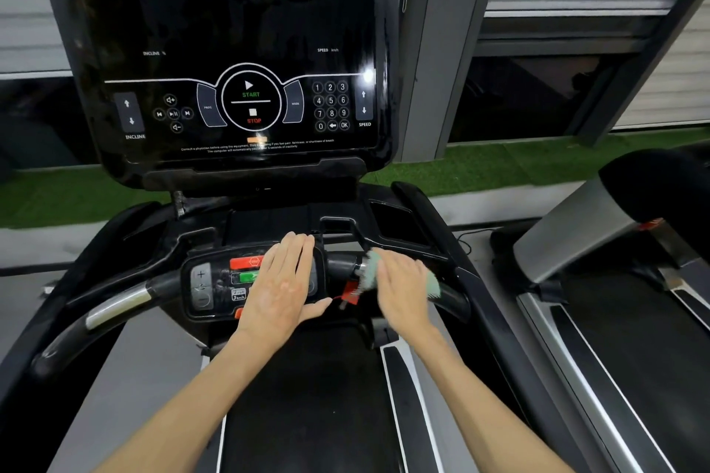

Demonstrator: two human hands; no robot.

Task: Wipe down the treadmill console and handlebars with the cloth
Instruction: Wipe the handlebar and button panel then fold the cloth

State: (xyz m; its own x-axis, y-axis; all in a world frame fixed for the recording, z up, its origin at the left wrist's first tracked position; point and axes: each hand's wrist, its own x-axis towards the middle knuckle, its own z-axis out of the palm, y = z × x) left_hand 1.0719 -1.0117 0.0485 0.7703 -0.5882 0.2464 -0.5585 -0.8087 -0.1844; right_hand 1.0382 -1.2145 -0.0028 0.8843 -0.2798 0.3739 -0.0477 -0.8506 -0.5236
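Note:
The black treadmill console stands upright ahead, its screen dark with white labels. Below it sits a small control panel with red and green buttons. My left hand lies flat with straight fingers on the right half of that panel. My right hand presses a pale green cloth against the right front handlebar; the hand is blurred and covers most of the cloth. The left handlebar, with a silver sensor strip, curves away at left.
A red safety clip hangs between my hands. The black running belt lies below. A second treadmill stands close on the right. Green turf and shuttered windows lie behind the console.

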